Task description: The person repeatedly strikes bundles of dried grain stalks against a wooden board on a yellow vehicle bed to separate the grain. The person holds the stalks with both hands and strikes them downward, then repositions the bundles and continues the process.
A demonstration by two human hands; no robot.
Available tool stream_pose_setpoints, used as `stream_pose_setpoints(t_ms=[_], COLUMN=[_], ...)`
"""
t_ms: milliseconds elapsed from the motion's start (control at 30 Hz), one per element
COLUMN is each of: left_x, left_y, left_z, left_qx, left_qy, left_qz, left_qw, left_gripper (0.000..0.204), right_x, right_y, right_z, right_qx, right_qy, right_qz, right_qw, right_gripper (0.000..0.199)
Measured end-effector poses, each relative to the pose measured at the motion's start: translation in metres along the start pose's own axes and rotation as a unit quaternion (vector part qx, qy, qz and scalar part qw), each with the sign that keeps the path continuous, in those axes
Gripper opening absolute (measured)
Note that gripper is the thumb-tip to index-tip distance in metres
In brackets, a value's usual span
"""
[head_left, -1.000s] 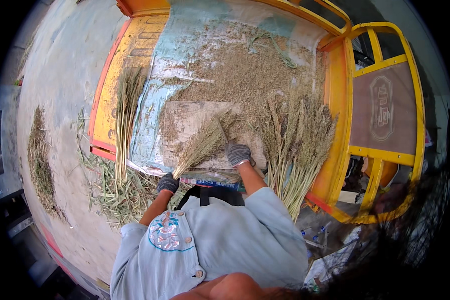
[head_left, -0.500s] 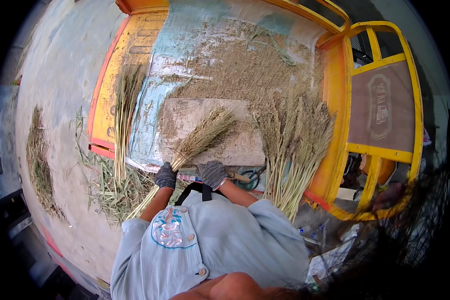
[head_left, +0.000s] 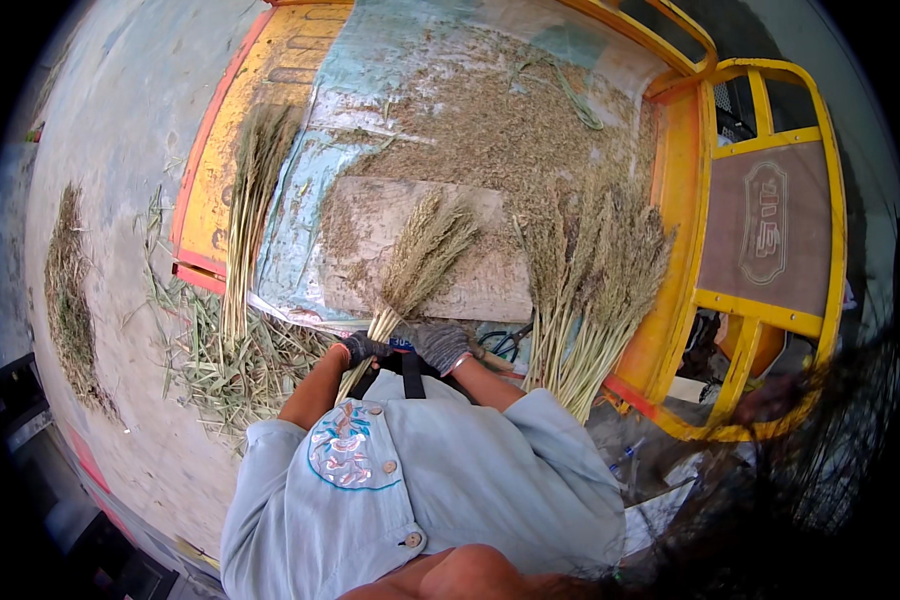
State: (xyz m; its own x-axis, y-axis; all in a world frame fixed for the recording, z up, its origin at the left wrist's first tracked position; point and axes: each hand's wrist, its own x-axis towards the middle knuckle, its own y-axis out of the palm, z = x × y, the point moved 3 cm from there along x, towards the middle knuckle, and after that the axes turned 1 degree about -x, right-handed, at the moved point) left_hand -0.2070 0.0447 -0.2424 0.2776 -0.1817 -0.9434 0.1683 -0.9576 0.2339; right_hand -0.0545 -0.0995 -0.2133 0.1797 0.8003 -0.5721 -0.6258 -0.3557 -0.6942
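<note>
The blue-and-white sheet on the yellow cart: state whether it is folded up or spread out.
Spread out: the sheet covers much of the cart bed, with loose chaff scattered across it.

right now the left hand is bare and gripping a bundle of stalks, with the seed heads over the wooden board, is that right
Not quite: the left hand isn't bare. The head view shows it in a dark grey glove. It is gripping the bundle of stalks, with the seed heads over the wooden board, as you say.
</note>
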Motion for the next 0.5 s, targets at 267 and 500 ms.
stream_pose_setpoints(t_ms=[267, 500], left_x=[-0.028, -0.042], left_y=[-0.014, -0.019], left_z=[-0.023, -0.038], left_qx=[0.308, 0.328], left_qy=[0.049, 0.011], left_qz=[-0.395, -0.446], left_qw=[0.864, 0.833], left_gripper=[0.042, 0.03], right_x=[0.014, 0.003], right_y=[-0.089, -0.161], right_z=[-0.02, -0.143], right_qx=[-0.073, -0.032], right_qy=[0.012, 0.241], right_qz=[-0.007, -0.189], right_qw=[0.997, 0.952], right_gripper=[0.028, 0.036])
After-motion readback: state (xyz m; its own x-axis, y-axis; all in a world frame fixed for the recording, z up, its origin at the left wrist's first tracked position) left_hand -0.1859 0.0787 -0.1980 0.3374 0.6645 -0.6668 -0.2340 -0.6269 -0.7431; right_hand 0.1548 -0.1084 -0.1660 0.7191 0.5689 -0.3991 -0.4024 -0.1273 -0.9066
